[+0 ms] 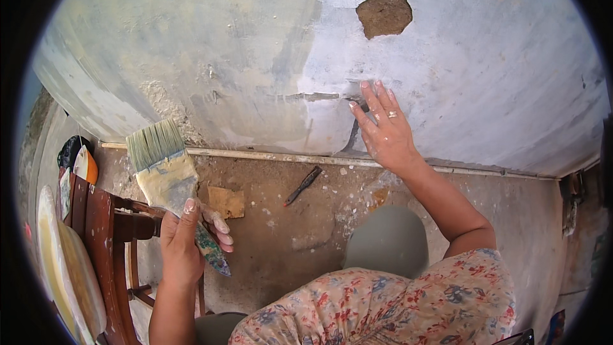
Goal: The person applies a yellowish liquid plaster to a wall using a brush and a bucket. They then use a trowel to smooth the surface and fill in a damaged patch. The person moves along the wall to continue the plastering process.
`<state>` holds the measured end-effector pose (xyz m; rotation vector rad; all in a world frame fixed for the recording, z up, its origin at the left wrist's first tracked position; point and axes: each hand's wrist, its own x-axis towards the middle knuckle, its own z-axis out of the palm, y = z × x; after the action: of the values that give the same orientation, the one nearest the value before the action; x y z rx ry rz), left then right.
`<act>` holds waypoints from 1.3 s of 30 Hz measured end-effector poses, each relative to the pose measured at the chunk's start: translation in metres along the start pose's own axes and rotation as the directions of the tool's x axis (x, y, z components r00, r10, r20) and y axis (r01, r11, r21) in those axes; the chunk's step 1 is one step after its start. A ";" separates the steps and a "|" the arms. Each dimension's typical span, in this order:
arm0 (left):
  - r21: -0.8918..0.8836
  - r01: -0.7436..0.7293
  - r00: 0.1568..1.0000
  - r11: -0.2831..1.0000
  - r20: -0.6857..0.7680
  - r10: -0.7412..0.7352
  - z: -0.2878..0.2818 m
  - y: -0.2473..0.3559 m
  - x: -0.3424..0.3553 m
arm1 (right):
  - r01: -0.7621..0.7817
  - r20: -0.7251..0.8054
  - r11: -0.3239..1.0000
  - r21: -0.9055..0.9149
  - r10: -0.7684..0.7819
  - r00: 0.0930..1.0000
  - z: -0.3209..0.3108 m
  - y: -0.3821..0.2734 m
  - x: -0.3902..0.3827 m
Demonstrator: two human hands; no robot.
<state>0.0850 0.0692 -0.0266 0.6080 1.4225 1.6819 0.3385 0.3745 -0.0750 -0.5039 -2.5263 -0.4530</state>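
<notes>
My left hand (pixel 185 239) is closed round the handle of a wide paintbrush (pixel 167 176), its pale bristles pointing up and its metal band smeared with cream paint. The handle's tip, speckled green and dark, sticks out below my fingers. My right hand (pixel 384 129), a ring on one finger and white specks on its skin, lies with outstretched fingers against the wall (pixel 472 83). Its fingertips are beside a crack (pixel 319 96) that runs left, and a dark gap goes down from there. Higher up, a brown patch (pixel 385 14) shows where the surface has broken away.
A thin pale pipe (pixel 281 156) runs along the wall's foot. On the speckled floor lie a dark-handled tool (pixel 302 186) and a flat tan piece (pixel 226 202). At left stands a brown wooden chair (pixel 96 223) with a pale, paint-streaked round container (pixel 70 268) beside it.
</notes>
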 end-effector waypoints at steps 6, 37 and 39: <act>0.023 -0.003 0.999 1.000 0.039 0.003 0.002 -0.002 0.002 | 0.024 0.097 0.993 -0.119 -0.012 0.995 0.045 0.009 -0.038; 0.053 0.021 0.998 0.998 0.050 -0.024 0.003 0.000 0.003 | 0.091 0.365 0.977 -0.191 -0.016 0.931 0.049 -0.003 -0.052; 0.067 0.008 0.998 0.998 0.057 -0.012 0.004 0.001 0.002 | 0.026 0.425 0.996 -0.090 0.014 0.905 0.035 -0.007 -0.047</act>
<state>0.0869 0.0731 -0.0253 0.6798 1.4432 1.6014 0.3584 0.3706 -0.1307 -0.6952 -2.9351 -0.5109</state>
